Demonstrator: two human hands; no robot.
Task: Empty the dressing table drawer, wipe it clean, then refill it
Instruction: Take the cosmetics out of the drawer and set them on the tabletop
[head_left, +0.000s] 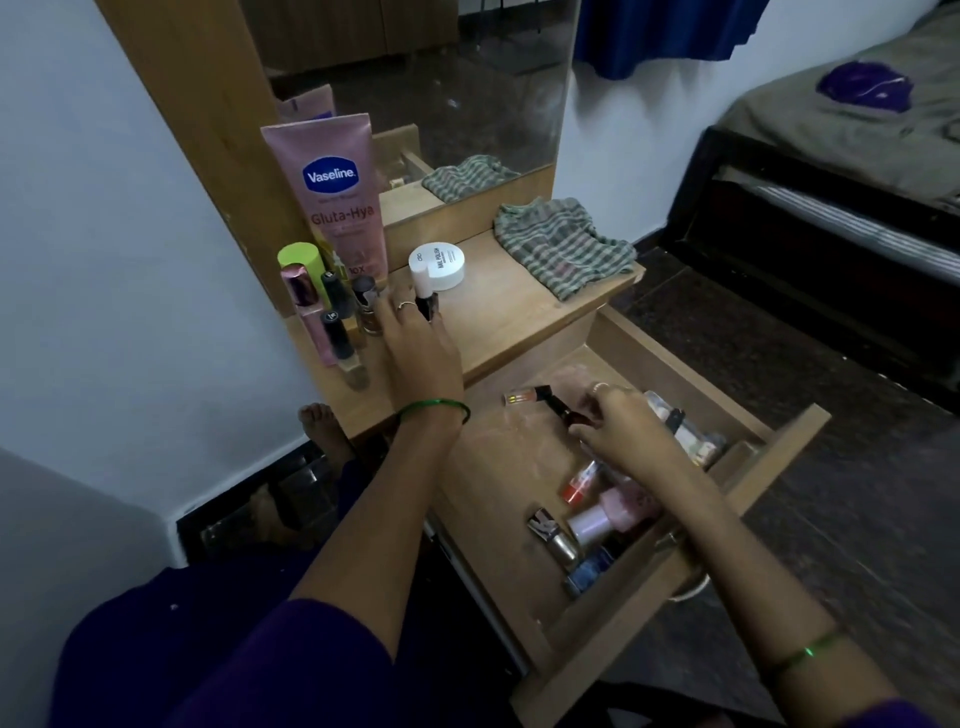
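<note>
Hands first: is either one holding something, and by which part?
The left hand holds a small white-capped bottle on the tabletop, fingers around its dark body. The right hand, in the drawer, pinches a dark bottle by its body.

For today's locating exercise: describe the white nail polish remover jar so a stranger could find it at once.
Start at the wooden dressing table top below the mirror. Right of the tall pink Vaseline tube sits the nail polish remover jar: the only low, round, white tub there.
</note>
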